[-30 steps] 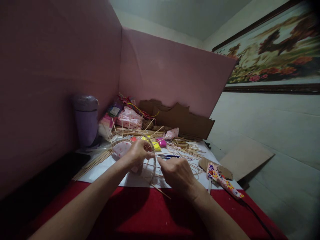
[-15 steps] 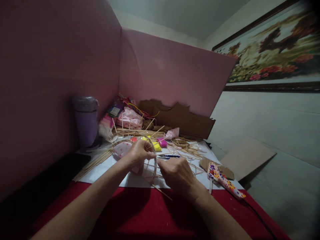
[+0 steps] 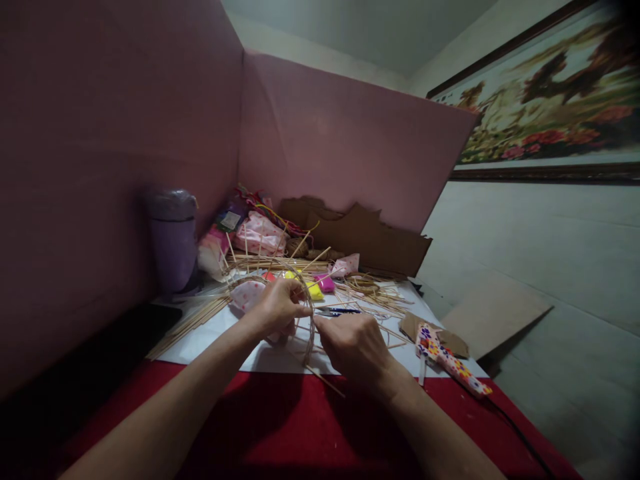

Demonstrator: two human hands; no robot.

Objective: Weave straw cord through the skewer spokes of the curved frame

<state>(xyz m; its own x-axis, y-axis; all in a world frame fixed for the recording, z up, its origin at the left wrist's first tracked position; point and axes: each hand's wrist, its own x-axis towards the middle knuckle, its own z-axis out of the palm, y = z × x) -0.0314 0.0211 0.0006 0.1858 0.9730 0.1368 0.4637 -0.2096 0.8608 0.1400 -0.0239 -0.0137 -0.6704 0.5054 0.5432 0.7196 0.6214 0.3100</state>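
A round hoop wrapped in twine [image 3: 309,343], with thin wooden sticks standing out around it, is held upright above the white sheet [image 3: 210,347]. My left hand [image 3: 280,308] pinches the hoop's near right side between thumb and fingers. Just right of that spot, my right hand [image 3: 355,343] is closed with its fingertips against the rim; whatever lies between them is too small to make out. A pair of dark-handled snips [image 3: 339,311] shows just behind my right hand. White cloth with red dots [image 3: 247,295] sits beyond my left forearm.
A floral glue gun [image 3: 450,360] lies on cardboard at the right, its cord trailing off. Bundled sticks [image 3: 193,323], yellow packets [image 3: 315,291] and a magenta packet [image 3: 325,283] lie around the hoop. A purple cup [image 3: 173,247] stands left; torn cardboard [image 3: 360,233] leans behind.
Both hands hold almost the same place on the hoop. The hoop and its sticks have tilted or turned very slightly, and the view has shifted a little.
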